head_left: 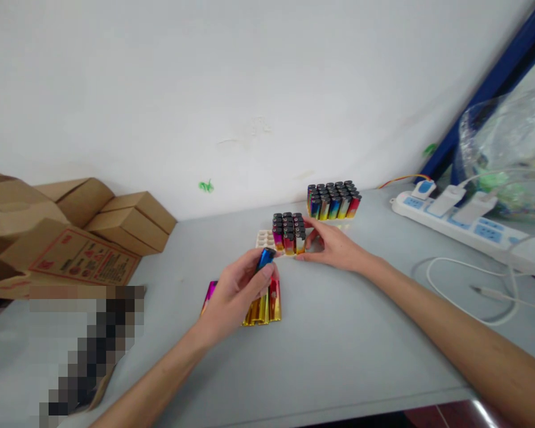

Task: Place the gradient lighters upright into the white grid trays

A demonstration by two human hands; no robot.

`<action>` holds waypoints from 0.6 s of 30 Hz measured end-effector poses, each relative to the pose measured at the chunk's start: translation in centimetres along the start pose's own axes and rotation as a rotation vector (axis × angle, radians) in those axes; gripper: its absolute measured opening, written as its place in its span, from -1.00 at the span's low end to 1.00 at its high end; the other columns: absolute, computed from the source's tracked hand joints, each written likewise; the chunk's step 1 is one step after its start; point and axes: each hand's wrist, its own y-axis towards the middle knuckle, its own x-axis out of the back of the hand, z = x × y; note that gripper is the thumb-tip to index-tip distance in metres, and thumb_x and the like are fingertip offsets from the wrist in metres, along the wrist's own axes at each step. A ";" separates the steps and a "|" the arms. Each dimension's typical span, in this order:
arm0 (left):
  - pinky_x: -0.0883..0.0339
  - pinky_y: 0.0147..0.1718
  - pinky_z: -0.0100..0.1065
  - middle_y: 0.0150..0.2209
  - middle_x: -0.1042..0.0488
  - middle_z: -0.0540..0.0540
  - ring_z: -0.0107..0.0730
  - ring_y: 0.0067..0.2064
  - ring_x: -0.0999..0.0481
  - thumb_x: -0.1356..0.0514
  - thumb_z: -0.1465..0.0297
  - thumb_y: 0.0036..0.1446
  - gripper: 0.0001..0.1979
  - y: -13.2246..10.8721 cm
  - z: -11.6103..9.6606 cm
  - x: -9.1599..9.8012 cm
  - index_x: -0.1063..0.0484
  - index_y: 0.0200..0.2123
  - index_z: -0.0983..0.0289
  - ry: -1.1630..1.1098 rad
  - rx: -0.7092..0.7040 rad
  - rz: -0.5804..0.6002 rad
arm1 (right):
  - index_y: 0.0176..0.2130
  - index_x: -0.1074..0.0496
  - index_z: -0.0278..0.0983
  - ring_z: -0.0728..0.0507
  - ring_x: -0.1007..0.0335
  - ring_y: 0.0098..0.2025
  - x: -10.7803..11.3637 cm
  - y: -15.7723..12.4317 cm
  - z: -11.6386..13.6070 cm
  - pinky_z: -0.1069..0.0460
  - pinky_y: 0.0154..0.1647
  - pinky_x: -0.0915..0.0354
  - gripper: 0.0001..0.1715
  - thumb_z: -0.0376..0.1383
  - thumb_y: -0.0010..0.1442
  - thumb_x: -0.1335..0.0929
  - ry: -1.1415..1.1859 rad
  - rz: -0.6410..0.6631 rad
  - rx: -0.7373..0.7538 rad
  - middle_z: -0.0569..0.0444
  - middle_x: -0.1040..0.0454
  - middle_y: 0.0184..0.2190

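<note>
My left hand (245,285) is closed round a blue lighter (266,258), its black top pointing up. Beneath that hand, shiny coloured lighter sleeves (263,309) lie side by side on the grey table. Just beyond it is a white tray (264,239) with open slots on its left part and rows of upright lighters (288,229) with black tops on the rest. My right hand (323,242) rests at the tray's right side, fingers apart and curved around the edge of the lighters; whether it grips the tray is unclear.
A full block of upright lighters (334,201) stands near the wall. Cardboard boxes (129,223) are piled at the left. A white power strip (472,229) with plugs and a looping white cable (432,282) lies at the right, beside a clear plastic bag (508,137).
</note>
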 end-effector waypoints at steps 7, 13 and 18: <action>-0.02 -0.52 -0.46 -0.53 -0.22 -0.13 -0.53 -0.52 -0.07 -0.01 0.05 0.45 -0.66 -0.1 0.4 0.4 -0.29 -0.09 0.20 -0.054 0.095 0.032 | 0.34 -0.20 -0.34 -0.22 -0.57 -0.22 0.0 -0.1 -0.2 -0.15 -0.11 -0.51 0.00 -0.05 0.10 -0.55 -0.020 -0.001 -0.009 -0.17 -0.57 0.01; 0.05 -0.60 -0.47 -0.52 -0.07 -0.14 -0.55 -0.53 0.00 -0.14 0.03 0.36 -0.59 -0.8 0.6 0.3 -0.23 -0.36 0.22 0.180 0.060 -0.053 | 0.35 -0.20 -0.32 -0.25 -0.57 -0.23 0.0 -0.1 -0.2 -0.18 -0.14 -0.51 0.00 -0.04 0.10 -0.55 -0.019 -0.001 -0.014 -0.17 -0.58 0.00; 0.04 -0.61 -0.44 -0.59 -0.02 -0.14 -0.55 -0.56 -0.02 -0.11 0.03 0.34 -0.51 -0.9 0.4 0.7 -0.14 -0.51 0.22 0.380 0.029 -0.145 | 0.34 -0.21 -0.31 -0.24 -0.56 -0.24 0.0 -0.1 -0.2 -0.20 -0.14 -0.51 -0.02 -0.04 0.10 -0.55 -0.020 0.000 -0.024 -0.17 -0.57 -0.01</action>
